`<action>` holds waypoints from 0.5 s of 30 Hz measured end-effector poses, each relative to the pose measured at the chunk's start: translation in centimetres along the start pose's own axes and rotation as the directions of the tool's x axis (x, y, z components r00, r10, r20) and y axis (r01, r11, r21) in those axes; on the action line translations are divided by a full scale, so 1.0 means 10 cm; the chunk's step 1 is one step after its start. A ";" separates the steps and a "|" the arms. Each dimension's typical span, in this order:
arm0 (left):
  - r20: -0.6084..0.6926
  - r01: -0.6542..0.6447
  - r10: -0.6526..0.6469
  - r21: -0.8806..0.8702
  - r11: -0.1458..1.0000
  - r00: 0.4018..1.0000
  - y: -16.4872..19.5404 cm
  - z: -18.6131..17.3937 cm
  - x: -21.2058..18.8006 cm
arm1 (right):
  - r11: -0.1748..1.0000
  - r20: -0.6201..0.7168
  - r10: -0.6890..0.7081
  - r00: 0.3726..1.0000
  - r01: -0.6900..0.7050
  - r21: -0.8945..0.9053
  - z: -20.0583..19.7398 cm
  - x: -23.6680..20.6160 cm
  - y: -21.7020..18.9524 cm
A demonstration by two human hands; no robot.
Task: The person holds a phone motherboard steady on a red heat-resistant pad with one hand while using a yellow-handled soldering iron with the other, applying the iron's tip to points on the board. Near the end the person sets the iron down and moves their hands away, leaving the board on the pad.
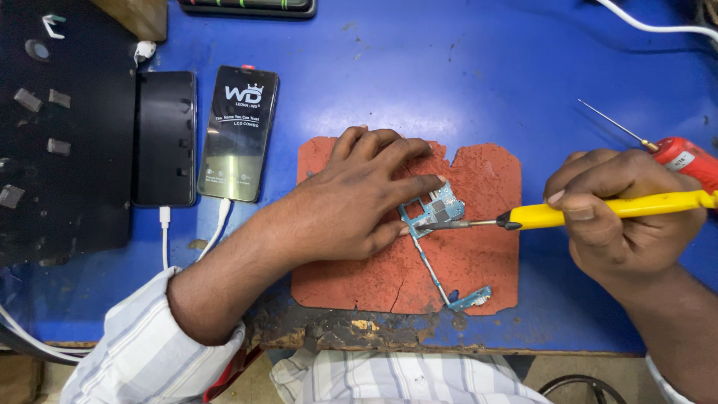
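Observation:
My left hand (357, 196) lies flat on a worn red-brown mat (479, 254), its fingertips pressing down a small blue phone circuit board (440, 209). A thin blue strip runs from that board down to a smaller board piece (471, 299). My right hand (617, 206) grips a yellow-handled soldering iron (598, 211). The iron's dark metal tip (456, 224) touches the board near my left fingertips.
The mat sits on a blue table (419, 82) with a chipped front edge. Two phones (238, 133) lie at the left, on white cables; the darker one (164, 138) sits beside a black panel. A red-handled tool (677, 153) lies at the right.

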State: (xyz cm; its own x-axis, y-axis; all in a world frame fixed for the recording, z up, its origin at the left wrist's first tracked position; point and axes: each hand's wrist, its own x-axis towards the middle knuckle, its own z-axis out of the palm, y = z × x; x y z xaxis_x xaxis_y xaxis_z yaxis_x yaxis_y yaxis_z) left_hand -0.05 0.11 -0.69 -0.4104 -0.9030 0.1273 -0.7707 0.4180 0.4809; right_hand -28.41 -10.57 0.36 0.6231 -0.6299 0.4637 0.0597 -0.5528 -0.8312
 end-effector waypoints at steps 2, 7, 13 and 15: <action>-0.002 0.002 -0.002 0.000 1.000 1.000 0.00 0.00 0.00 | 1.000 0.004 -0.014 1.000 0.014 0.012 0.01 -0.01 0.01; 0.004 0.004 -0.004 0.002 1.000 1.000 0.00 0.00 0.00 | 1.000 -0.006 0.006 1.000 -0.006 -0.006 -0.01 0.00 0.00; 0.002 0.010 -0.010 0.006 1.000 1.000 0.00 0.01 0.00 | 1.000 0.003 0.000 1.000 0.000 -0.009 0.00 0.01 0.01; 0.000 0.013 -0.013 0.004 1.000 1.000 0.00 0.01 0.00 | 1.000 0.007 0.003 1.000 -0.003 0.003 0.00 0.00 0.01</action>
State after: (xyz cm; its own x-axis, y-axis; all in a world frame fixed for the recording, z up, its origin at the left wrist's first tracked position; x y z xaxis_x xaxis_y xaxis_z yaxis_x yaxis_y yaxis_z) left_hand -0.13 0.13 -0.79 -0.4000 -0.9085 0.1211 -0.7782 0.4065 0.4788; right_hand -28.38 -10.64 0.34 0.6284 -0.6279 0.4591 0.0598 -0.5495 -0.8334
